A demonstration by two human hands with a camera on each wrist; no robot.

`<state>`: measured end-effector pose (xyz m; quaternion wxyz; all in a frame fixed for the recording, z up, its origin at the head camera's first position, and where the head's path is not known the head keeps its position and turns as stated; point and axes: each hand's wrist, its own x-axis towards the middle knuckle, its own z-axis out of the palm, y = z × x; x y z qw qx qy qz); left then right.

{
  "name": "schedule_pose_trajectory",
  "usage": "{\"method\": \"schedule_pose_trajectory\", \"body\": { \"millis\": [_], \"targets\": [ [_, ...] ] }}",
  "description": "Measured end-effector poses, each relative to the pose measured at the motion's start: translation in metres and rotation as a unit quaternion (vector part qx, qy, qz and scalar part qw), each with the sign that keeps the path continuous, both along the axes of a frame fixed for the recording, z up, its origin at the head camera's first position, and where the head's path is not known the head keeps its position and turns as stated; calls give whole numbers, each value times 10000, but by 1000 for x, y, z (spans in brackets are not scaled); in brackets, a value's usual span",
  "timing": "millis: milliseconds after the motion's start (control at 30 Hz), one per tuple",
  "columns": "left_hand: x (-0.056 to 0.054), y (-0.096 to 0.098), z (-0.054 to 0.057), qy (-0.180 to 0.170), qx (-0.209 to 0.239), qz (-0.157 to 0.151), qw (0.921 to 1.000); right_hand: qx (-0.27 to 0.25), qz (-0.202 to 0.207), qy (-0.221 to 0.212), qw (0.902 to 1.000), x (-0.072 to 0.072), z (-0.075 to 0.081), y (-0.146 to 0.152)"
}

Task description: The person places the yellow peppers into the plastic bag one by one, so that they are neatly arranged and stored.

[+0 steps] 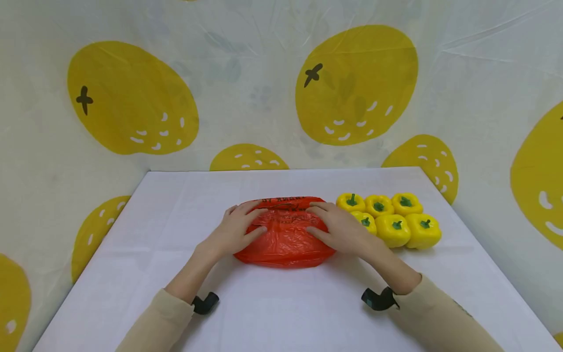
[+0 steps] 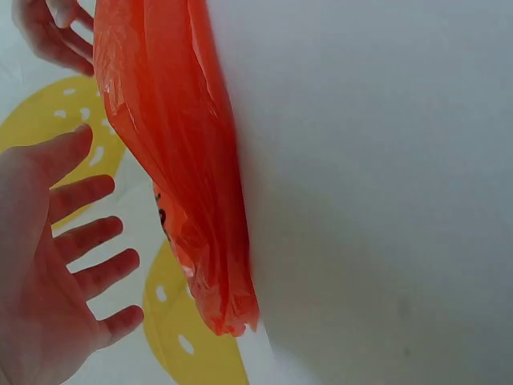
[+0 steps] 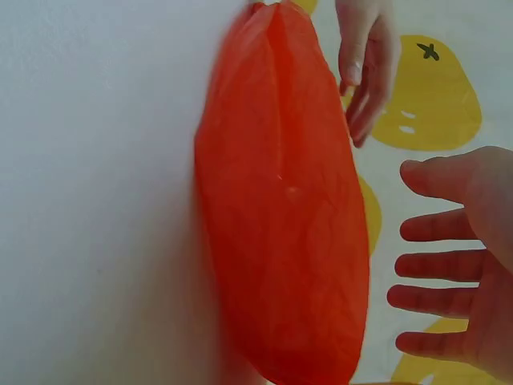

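A red plastic bag [image 1: 286, 244] with dark printing lies puffed up in the middle of the table. Over its left end is my left hand [image 1: 237, 227], fingers spread and only slightly bent. My right hand [image 1: 343, 227] is over the other end, its fingers extended likewise. In the left wrist view, a gap shows between the left hand [image 2: 48, 273] and the bag [image 2: 180, 120]. The right wrist view also shows the right hand [image 3: 481, 265] apart from the bag [image 3: 280, 192], with nothing in its grasp. What the bag contains is hidden.
Several yellow bell peppers [image 1: 393, 231] with green stems stand in two rows just right of the bag, partly behind the right hand. A white cloth covers the table [image 1: 176, 205]. Behind it hangs a curtain [image 1: 246, 73] with yellow fruit prints.
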<state>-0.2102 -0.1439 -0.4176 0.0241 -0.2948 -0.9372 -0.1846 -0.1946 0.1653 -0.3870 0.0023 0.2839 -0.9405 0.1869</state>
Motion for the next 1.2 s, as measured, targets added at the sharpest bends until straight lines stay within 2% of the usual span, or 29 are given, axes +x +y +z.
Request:
{"method": "schedule_pose_trajectory", "body": {
  "millis": [133,433,567,867,1200],
  "targets": [
    [0,-3,0,24,257,18,9997,-196,-86,16,9998,0,7,9],
    [3,-13,0,-238,879,86,9958,-685,-108,-50,9976,4,22,38],
    [3,-19,-3,-334,1042,218,9938,-1001,-101,14,9949,6,25,56],
    [5,-29,-4,-583,1160,525,9902,-1182,-503,-28,9917,15,32,91],
    [2,-46,-6,-871,981,564,9898,-1239,-886,190,9881,22,37,126]
  ]
}}
